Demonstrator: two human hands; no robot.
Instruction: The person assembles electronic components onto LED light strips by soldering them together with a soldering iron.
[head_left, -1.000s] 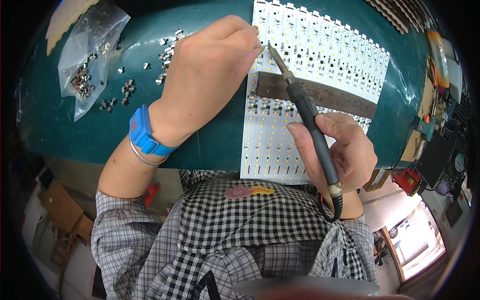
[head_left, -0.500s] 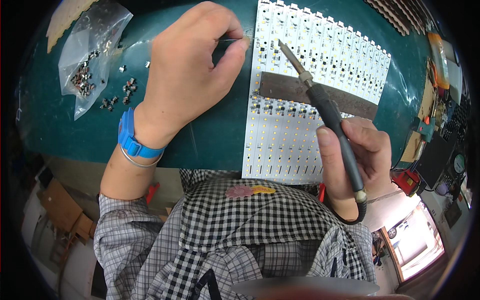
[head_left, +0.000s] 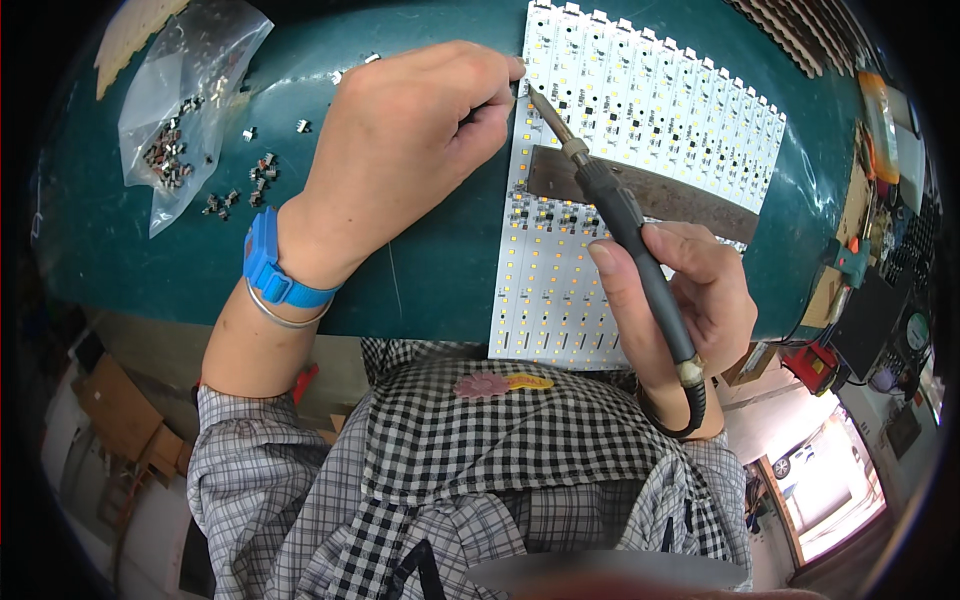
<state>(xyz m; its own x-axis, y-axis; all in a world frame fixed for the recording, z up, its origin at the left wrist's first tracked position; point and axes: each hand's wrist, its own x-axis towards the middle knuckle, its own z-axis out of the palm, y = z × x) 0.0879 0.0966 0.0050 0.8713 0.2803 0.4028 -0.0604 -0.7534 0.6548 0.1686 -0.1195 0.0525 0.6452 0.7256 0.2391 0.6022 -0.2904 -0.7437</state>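
Note:
My right hand (head_left: 700, 290) grips a soldering iron (head_left: 640, 225) by its dark handle, fingers wrapped round it. The iron's tip points up and left, at the left edge of a panel of white LED circuit strips (head_left: 560, 260). My left hand (head_left: 420, 130), with a blue wrist strap (head_left: 268, 262), is closed in a pinch beside that edge, close to the tip. A thin solder wire (head_left: 394, 275) trails out below this hand; its end at the fingertips is hidden. A dark flat bar (head_left: 690, 200) lies across the strips.
On the green table (head_left: 120, 270), a clear plastic bag (head_left: 150, 110) holds small components, with several loose components (head_left: 262, 172) beside it. Wavy-edged brown pieces (head_left: 790, 35) lie at the far right. A red tool (head_left: 815, 365) and other clutter stand along the right side.
The iron and my right hand have moved left, bringing the tip to the leftmost strip. My left hand has shifted slightly right and down, uncovering small components behind it.

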